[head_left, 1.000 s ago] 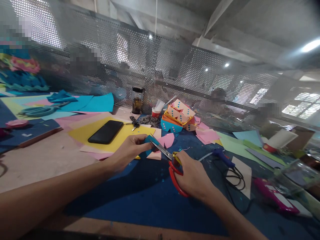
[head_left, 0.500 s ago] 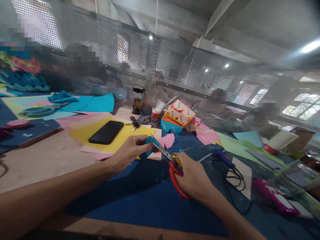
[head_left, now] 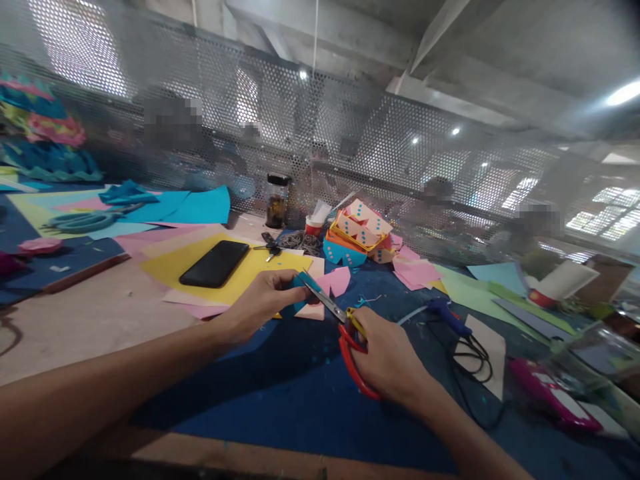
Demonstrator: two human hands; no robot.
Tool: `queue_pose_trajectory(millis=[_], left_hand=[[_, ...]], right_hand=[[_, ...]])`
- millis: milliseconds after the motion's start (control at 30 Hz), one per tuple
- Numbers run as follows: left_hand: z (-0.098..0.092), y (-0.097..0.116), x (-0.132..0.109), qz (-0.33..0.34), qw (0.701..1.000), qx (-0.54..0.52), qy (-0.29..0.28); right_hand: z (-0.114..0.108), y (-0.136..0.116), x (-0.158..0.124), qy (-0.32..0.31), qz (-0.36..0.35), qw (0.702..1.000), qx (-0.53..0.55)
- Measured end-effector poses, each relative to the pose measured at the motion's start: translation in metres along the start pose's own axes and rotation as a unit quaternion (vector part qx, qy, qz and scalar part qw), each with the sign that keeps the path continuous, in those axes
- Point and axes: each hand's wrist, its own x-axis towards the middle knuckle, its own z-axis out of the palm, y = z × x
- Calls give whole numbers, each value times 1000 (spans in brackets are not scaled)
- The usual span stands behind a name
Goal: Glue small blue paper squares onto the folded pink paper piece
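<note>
My left hand pinches a small piece of blue paper above the dark blue work mat. Round the red-and-yellow handles of a pair of scissors my right hand is closed. The scissor blades point up and left, and their tips lie at the edge of the blue paper. Part of the paper is hidden behind my left fingers. Pink paper pieces rest on the mat just beyond the blades.
A black phone lies on yellow paper, with keys beside it. Folded paper pieces are piled behind. To the right are a blue glue gun with its cord and a magenta device. A perforated metal screen stands at the back.
Hands, scissors and blue paper hold almost the same position. The whole view has shifted very slightly.
</note>
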Motion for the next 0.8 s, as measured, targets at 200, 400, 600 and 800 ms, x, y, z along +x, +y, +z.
queue_pose_trajectory(millis=[200,400,600,800], left_hand=[[1,2,0,-7,1000,7,-3],[-1,3,-1,-6,1000,-1,-9],[-1,4,-1,-7,1000,-3,-14],[-1,3,0,-23,1000,8,-9]], right_hand=[[0,0,0,2,2,1000,17],[1,-1,0,8,2,1000,15],[1,-2,0,8,3,1000,18],[2,0,-1,8,6,1000,10]])
